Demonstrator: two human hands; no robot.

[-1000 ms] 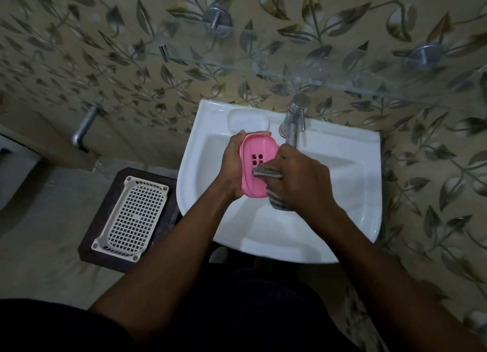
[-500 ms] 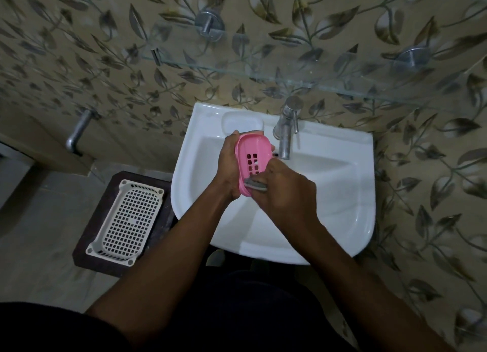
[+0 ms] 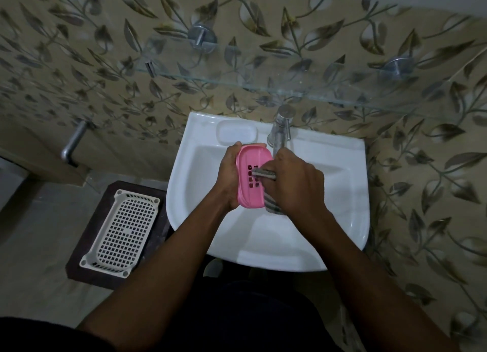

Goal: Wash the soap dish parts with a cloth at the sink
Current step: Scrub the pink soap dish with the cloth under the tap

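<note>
Two hands scrub a pink soap dish part (image 3: 250,176) over a white sink (image 3: 340,193).
Left hand (image 3: 228,179) fingers clamp its edge; right hand (image 3: 295,183) fingers pinch a striped cloth (image 3: 264,173) against it.

White perforated plastic basket (image 3: 123,230), rectangular, lies flat on a dark brown square stool (image 3: 87,267) left of the basin, on the grey floor (image 3: 34,246). Clear glass shelf (image 3: 263,83) on two round metal brackets (image 3: 201,38). Beige leaf-patterned wall tiles (image 3: 79,62). Metal handle (image 3: 72,143) projects at left
</note>
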